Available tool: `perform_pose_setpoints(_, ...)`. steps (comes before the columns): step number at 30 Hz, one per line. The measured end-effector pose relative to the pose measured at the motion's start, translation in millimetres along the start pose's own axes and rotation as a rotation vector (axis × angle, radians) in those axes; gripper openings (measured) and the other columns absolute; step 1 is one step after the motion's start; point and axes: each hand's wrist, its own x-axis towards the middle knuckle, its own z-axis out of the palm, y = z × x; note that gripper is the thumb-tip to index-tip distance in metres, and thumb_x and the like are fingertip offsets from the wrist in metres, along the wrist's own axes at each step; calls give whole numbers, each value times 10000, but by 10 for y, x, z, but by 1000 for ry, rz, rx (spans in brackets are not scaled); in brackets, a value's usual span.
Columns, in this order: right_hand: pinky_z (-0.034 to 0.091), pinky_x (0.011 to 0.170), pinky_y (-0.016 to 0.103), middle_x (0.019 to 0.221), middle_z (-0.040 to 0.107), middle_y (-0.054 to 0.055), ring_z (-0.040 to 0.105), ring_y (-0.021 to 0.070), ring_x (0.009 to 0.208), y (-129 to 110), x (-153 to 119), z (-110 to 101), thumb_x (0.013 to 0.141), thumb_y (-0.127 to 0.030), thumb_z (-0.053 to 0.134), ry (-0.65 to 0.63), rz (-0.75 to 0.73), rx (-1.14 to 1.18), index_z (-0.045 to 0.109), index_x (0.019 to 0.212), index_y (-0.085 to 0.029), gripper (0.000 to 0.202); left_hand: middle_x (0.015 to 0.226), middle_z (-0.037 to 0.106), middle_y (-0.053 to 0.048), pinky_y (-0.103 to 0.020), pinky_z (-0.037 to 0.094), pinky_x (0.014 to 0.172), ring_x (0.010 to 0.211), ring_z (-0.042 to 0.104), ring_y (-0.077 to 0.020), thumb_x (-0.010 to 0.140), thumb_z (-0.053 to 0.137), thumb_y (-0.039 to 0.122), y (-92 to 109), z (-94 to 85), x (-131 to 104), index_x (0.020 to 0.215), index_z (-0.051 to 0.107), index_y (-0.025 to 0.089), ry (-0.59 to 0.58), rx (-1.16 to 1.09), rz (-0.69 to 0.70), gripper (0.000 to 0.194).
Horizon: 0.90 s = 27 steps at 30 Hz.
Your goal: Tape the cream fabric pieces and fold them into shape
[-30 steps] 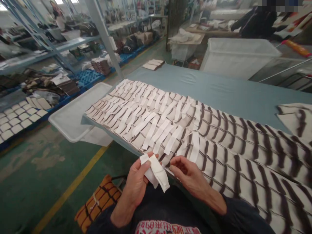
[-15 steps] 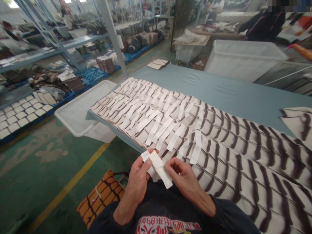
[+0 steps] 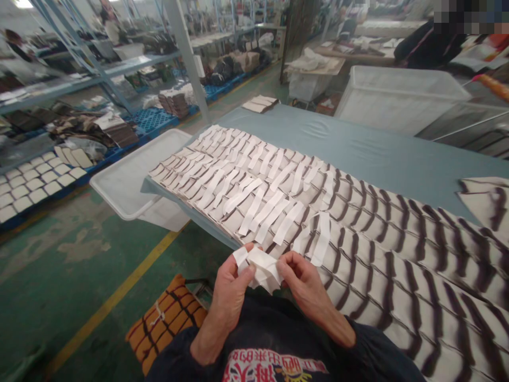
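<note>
The only writing that shows stands on the chest of the wearer's dark garment [image 3: 274, 326], at the bottom of the view. It is a print in Chinese characters [image 3: 258, 356], red with pale edging. A row of smaller characters runs across the top, bending with the cloth toward the right. Under its left part stand larger red characters [image 3: 248, 372], cut off by the lower edge. Beside them is a yellow rayed motif [image 3: 296, 376]. Folds, slant and blur keep the wording from being read with certainty.
</note>
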Motion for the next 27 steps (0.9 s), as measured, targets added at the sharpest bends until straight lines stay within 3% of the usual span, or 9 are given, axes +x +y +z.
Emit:
perform_pose_setpoints(4,398,502,225,642,567,-38,527,105,523,-89,55,-75,838,-641,706,3,83,129,563,792,-197,468,1000,820,-63,-234,540,766,804,710,-151,720,867,293,-48,-38,5,1236,714,148,-35,44,-13,557)
perform_pose_setpoints(7,428,492,219,675,608,-38,469,68,466,-171,130,-170,779,-619,783,3,118,338,567,776,-196,474,1010,819,-61,-246,543,806,852,713,-164,737,864,304,-68,-57,1,1240,716,171,-106,49,-27,541)
perform_pose_setpoints(11,427,470,176,679,567,-62,382,35,471,-312,218,-307,678,-462,914,31,193,593,597,755,-187,426,1050,818,-91,-284,561,827,908,725,-208,728,875,332,-68,-41,-21,1229,726,176,-168,49,-73,546)
perform_pose_setpoints(15,426,486,139,708,557,-74,412,36,520,-375,276,-458,604,-316,961,71,258,787,681,933,-215,443,1048,822,-104,-272,562,770,837,724,-202,734,869,376,-55,-27,-47,1157,763,167,-183,123,-92,484)
perform_pose_setpoints(21,521,550,180,865,644,-9,555,91,650,-375,368,-692,720,-272,823,155,198,714,722,989,-227,291,1012,826,-110,-277,556,760,815,720,-220,700,876,449,-22,-19,-77,1039,808,168,-206,273,-97,446)
perform_pose_setpoints(27,565,633,197,992,697,31,603,95,729,-452,431,-820,567,-130,868,126,116,671,775,1003,-190,450,956,834,-112,-334,575,794,820,737,-262,608,896,560,-25,25,-145,971,812,184,-154,318,-127,528)
